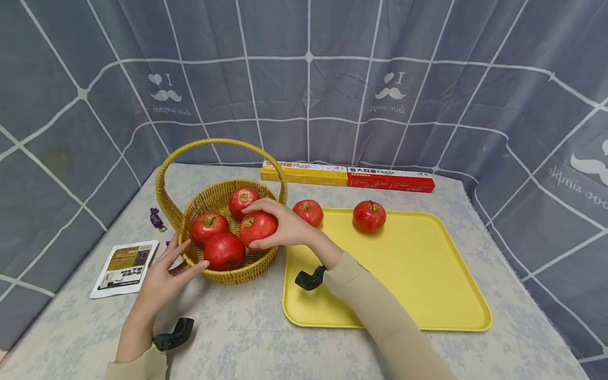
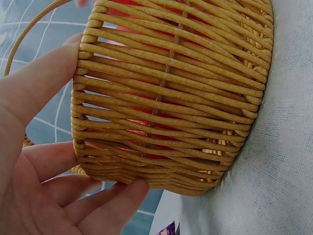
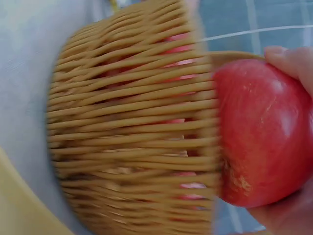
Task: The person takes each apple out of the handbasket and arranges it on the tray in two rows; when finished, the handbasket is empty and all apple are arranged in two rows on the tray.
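Observation:
A yellow wicker basket (image 1: 237, 276) with a tall arched handle holds several red apples. My right hand (image 1: 286, 224) grips one red apple (image 1: 258, 228) at the basket's right side, thumb below and fingers over the top. In the right wrist view that apple (image 3: 264, 132) stands at the rim, partly above it. On the near left, my left hand (image 1: 166, 274) holds the basket's rim. The left wrist view shows its thumb on the rim and its other fingers against the woven wall (image 2: 171, 98).
A yellow tray (image 1: 413, 274) lies to the right, with a red apple (image 1: 369, 216) on it and another apple (image 1: 309, 212) at its far left corner. Yellow (image 1: 304, 174) and red pasta boxes (image 1: 389, 180) line the back. A white packet (image 1: 125, 268) and purple candy (image 1: 157, 219) lie left.

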Demonstrator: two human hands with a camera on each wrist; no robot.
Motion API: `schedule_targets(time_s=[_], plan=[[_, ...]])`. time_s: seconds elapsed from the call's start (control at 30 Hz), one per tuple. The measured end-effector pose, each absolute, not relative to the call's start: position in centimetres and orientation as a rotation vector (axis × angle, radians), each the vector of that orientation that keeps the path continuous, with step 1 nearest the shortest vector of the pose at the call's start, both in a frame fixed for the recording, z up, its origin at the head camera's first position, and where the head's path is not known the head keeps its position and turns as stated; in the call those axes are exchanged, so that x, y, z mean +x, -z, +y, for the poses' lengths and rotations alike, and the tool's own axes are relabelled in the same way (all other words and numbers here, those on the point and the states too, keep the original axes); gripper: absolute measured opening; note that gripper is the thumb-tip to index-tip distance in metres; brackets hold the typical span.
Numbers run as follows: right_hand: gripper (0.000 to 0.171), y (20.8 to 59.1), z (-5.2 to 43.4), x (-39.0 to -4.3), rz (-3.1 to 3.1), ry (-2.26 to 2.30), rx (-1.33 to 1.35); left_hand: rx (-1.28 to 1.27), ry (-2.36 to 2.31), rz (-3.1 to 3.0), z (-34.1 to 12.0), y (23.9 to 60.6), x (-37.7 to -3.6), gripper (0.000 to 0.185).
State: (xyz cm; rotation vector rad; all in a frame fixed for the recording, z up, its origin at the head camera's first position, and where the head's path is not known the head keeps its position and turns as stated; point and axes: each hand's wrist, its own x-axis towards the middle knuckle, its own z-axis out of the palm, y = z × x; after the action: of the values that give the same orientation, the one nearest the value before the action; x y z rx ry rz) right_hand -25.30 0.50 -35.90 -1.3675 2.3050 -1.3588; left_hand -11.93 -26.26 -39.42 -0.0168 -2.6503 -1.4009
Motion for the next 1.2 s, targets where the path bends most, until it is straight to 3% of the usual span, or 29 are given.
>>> schedule_targets(time_s=[0.3,0.47,0.8,1.03,1.2], plan=[[0.06,32.9,6.8,-24.2,2.362,1.609,-1.38,-0.016,1.403,-2.638,-26.4,39.4,-11.8,0.075],[0.06,32.4,11.1,-24.3,2.482,1.735,-1.256,-0.007,1.396,-2.654,-26.5,39.5,-11.7,0.076],[0.06,32.3,17.8,-24.2,2.725,2.078,-0.627,-0.046,1.423,-2.63,-26.5,39.7,-12.0,0.074],[0.057,36.1,21.5,-26.7,2.909,2.269,-0.109,-0.064,1.43,-2.629,-26.3,39.9,-12.1,0.074],[0.055,39.7,24.0,-29.2,2.981,2.352,0.091,-0.062,1.428,-2.614,-26.2,39.9,-12.2,0.073]])
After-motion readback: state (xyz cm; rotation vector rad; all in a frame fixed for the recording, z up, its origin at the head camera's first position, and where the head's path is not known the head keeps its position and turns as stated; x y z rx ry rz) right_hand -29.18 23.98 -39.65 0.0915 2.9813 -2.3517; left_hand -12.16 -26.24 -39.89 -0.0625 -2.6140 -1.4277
